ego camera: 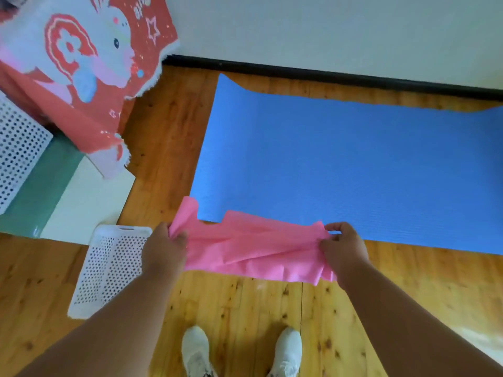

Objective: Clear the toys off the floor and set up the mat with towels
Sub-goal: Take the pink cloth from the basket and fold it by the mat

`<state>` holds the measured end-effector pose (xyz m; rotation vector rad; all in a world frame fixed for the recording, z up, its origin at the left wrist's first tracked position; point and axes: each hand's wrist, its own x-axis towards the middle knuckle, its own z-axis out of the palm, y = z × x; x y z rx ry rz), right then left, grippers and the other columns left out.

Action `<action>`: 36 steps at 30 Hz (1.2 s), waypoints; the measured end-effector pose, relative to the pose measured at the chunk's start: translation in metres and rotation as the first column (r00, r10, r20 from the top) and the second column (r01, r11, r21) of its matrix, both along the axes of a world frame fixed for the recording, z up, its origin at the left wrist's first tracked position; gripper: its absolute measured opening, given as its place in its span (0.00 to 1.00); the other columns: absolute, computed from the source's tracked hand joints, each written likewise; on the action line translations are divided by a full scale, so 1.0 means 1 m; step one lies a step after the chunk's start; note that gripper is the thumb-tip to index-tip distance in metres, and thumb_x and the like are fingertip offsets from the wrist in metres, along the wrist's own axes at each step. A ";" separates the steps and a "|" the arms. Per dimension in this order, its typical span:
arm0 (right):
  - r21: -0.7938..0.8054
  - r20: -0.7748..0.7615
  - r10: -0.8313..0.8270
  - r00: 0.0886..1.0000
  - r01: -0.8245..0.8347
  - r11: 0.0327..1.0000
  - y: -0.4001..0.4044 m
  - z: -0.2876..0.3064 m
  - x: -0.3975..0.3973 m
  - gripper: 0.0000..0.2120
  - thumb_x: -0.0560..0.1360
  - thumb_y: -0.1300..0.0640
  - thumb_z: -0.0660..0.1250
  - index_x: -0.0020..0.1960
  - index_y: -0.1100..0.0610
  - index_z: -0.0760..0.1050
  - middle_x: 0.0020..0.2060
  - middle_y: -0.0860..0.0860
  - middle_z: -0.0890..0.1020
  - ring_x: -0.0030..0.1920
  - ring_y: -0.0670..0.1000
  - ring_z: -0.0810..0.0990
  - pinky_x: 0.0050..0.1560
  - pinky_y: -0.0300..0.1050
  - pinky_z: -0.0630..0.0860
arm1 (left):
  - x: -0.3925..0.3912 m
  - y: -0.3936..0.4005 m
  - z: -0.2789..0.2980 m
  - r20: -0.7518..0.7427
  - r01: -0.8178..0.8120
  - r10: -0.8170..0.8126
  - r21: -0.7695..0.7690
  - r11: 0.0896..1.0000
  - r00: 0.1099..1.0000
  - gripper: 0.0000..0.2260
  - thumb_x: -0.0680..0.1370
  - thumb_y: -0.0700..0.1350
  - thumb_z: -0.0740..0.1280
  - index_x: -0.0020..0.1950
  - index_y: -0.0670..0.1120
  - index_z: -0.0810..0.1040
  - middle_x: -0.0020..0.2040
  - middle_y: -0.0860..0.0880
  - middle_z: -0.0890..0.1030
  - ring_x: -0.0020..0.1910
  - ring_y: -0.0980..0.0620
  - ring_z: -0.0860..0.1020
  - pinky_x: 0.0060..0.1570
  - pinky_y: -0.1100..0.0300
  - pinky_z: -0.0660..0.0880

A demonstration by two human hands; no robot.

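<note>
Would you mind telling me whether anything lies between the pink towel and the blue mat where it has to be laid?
Nothing visible does. Both hands, left and right, hold the towel stretched over the mat's near edge, and the mat surface in view is bare. The basket sits off to the left on the floor.

Showing are 1 blue mat [353, 164], 1 pink towel [253, 248], 2 white baskets [109, 270] [19, 151], 2 hands [163, 251] [344, 248], 2 white shoes [196, 349] [287, 349], 1 red blanket [81, 58].

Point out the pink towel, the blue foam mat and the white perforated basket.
pink towel [253, 251], head view, creased middle.
blue foam mat [340, 164], head view, bare centre.
white perforated basket [109, 270], head view, holed side wall.
</note>
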<state>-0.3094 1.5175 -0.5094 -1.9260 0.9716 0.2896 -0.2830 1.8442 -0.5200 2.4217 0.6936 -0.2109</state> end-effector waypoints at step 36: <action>-0.307 0.002 0.289 0.957 -0.274 0.911 -0.013 -0.525 0.016 0.15 0.72 0.65 0.64 0.55 0.51 0.75 0.44 0.49 0.81 0.40 0.55 0.78 0.39 0.45 0.74 | 0.004 -0.007 -0.544 0.111 -0.006 0.006 -0.001 1.000 0.994 0.10 0.77 0.43 0.67 0.57 0.46 0.76 0.50 0.41 0.82 0.49 0.39 0.79 0.48 0.50 0.72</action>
